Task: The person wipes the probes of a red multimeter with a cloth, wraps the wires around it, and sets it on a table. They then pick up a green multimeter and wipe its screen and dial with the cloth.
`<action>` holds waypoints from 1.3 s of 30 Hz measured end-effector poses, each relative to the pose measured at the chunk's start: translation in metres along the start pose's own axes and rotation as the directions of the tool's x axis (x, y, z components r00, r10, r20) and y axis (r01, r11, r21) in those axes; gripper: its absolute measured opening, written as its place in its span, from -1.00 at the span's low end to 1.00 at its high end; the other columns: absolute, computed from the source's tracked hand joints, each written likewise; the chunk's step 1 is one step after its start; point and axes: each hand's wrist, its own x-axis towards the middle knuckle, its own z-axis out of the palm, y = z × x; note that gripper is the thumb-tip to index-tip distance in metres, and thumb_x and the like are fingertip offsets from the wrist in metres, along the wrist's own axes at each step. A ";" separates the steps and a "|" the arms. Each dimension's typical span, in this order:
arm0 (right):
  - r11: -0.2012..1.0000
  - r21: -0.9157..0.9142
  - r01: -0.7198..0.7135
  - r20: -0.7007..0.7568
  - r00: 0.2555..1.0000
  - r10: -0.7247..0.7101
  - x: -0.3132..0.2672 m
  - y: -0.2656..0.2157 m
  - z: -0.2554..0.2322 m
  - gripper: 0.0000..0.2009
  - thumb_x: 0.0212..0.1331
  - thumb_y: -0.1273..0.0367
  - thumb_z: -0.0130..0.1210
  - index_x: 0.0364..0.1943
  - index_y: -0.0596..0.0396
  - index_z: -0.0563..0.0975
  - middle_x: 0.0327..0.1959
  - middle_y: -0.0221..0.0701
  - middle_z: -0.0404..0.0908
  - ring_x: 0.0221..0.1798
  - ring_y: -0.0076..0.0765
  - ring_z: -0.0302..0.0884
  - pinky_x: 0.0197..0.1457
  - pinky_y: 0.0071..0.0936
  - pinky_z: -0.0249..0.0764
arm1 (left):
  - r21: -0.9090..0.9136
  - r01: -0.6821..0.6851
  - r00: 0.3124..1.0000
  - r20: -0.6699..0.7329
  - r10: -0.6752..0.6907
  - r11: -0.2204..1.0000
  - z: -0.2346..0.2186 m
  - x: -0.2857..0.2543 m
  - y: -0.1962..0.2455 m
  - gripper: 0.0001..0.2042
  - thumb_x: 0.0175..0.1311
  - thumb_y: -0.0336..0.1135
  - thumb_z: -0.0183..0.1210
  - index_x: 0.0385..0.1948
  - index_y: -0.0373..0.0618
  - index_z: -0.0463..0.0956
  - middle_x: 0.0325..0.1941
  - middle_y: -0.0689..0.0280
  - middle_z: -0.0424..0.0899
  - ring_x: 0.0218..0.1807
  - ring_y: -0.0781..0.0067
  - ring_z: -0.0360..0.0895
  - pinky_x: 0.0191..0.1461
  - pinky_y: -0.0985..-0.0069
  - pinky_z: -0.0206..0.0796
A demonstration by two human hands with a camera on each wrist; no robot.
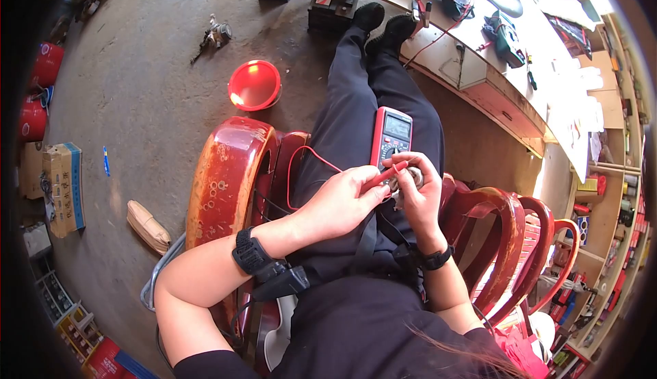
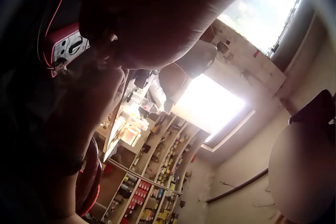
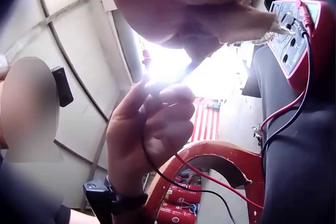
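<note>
My left hand pinches a red multimeter probe, which slants up toward the right hand. A red lead loops off to the left, and in the right wrist view a black lead also trails from the left hand. My right hand holds a small roundish grey metal part, mostly hidden by the fingers, close against the probe's tip end. A red-cased multimeter lies face up on the thighs just beyond both hands; its leads are plugged in, as the right wrist view shows.
Red wooden chair arms flank the lap. A red bucket and a metal part stand on the floor ahead. Batteries sit by the feet. At right are a white table with tools and shelves.
</note>
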 end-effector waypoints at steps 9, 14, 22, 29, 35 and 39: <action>0.907 0.297 -0.297 -0.110 0.933 0.342 0.014 0.044 -0.018 -0.86 0.39 0.50 0.07 -0.05 0.18 0.58 -0.18 -0.32 0.74 -0.31 -0.64 0.59 -0.31 -0.68 0.51 | 0.493 -0.205 0.962 -0.060 0.268 0.845 -0.003 -0.002 -0.003 -0.83 0.37 -0.33 0.24 -0.29 -0.23 0.50 -0.36 0.22 0.49 -0.30 0.25 0.51 -0.17 0.37 0.36; 0.644 0.632 -0.432 0.000 0.831 0.557 0.024 0.080 -0.044 -0.78 0.37 0.41 0.05 0.03 0.16 0.51 -0.25 -0.41 0.62 -0.50 -0.62 0.40 -0.47 -0.65 0.44 | 0.564 -0.264 0.947 0.000 0.320 0.782 -0.001 -0.006 -0.004 -0.83 0.29 -0.37 0.28 -0.34 -0.21 0.46 -0.32 0.12 0.52 -0.23 0.03 0.56 -0.16 0.22 0.41; 0.809 0.350 -0.472 -0.063 0.850 0.524 0.020 0.073 -0.038 -0.77 0.30 0.43 0.15 0.02 0.10 0.56 -0.45 -0.55 0.49 -0.64 -0.68 0.33 -0.61 -0.67 0.30 | 0.565 -0.285 0.952 0.069 0.300 0.774 -0.001 -0.006 -0.005 -0.83 0.28 -0.36 0.30 -0.31 -0.19 0.48 -0.31 0.12 0.53 -0.23 0.04 0.58 -0.16 0.20 0.43; 0.904 -0.408 -0.128 0.016 0.989 0.147 0.010 0.089 -0.037 -0.37 0.08 0.35 0.40 0.30 0.11 0.46 0.25 -0.19 0.45 0.20 -0.18 0.53 0.32 -0.33 0.45 | 0.553 -0.280 0.952 0.055 0.300 0.785 -0.002 -0.005 -0.004 -0.83 0.28 -0.37 0.31 -0.30 -0.20 0.49 -0.32 0.14 0.54 -0.25 0.06 0.57 -0.17 0.22 0.42; 0.869 -0.472 -0.147 0.022 0.984 0.178 0.009 0.080 -0.040 -0.15 0.04 0.32 0.49 0.44 0.17 0.27 0.30 -0.13 0.43 0.30 -0.16 0.48 0.39 -0.34 0.41 | 0.528 -0.321 0.937 0.054 0.346 0.786 -0.002 -0.003 -0.004 -0.83 0.28 -0.38 0.31 -0.33 -0.23 0.49 -0.34 0.14 0.53 -0.28 0.09 0.56 -0.19 0.24 0.41; 0.911 -0.398 -0.108 0.097 0.982 0.159 0.019 0.069 -0.042 -0.03 -0.02 0.33 0.54 0.48 0.21 0.18 0.35 -0.10 0.40 0.36 -0.17 0.44 0.42 -0.34 0.40 | 0.490 -0.304 0.942 0.028 0.334 0.817 -0.002 -0.003 -0.002 -0.82 0.29 -0.40 0.32 -0.34 -0.25 0.48 -0.35 0.18 0.51 -0.32 0.21 0.52 -0.21 0.31 0.38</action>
